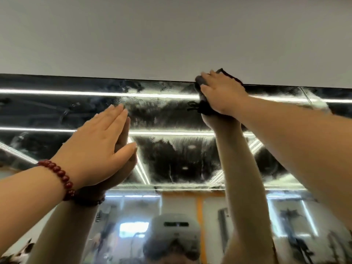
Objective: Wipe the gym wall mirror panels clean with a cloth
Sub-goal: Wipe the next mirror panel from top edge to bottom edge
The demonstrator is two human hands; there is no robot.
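Your right hand (222, 92) presses the dark cloth (204, 107) flat-fingered against the mirror (171, 149) at its top edge. Your left hand (99, 147), fingers straight, rests flat on the glass lower left.

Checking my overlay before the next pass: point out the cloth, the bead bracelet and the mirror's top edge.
cloth (231, 77): head view, dark corner above the fingers.
bead bracelet (63, 178): head view, red beads on the wrist.
mirror's top edge (114, 78): head view, dark line under the wall.
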